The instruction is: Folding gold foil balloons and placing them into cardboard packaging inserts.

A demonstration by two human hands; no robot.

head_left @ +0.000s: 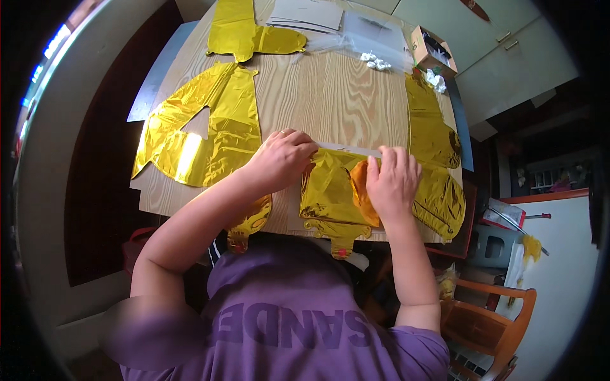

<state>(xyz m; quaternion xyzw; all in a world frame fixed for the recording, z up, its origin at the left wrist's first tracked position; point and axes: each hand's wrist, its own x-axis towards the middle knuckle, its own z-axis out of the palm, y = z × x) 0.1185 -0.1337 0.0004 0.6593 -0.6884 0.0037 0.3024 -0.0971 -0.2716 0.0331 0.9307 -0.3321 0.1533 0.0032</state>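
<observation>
A flat gold foil balloon (330, 181) lies at the table's near edge, its narrow tab hanging toward me. Along its far side runs the pale edge of a thin sheet or bag (348, 150); I cannot tell which. My left hand (284, 159) is closed at the left end of that edge, fingertips pinched together. At the right end, my right hand (394, 181) pinches the edge too, its thumb bent inward. An orange crumpled piece (362, 190) sits on the foil beside the right hand; whether that hand touches it is hidden.
More flat gold foil balloons spread over the wooden table (324, 95): a large one (235, 120) at left, another (241, 32) farther back, and one (435, 133) at right. White papers (305, 14), clear plastic sheets (375, 38), small white pieces (375, 61) and a box (434, 51) lie at the back.
</observation>
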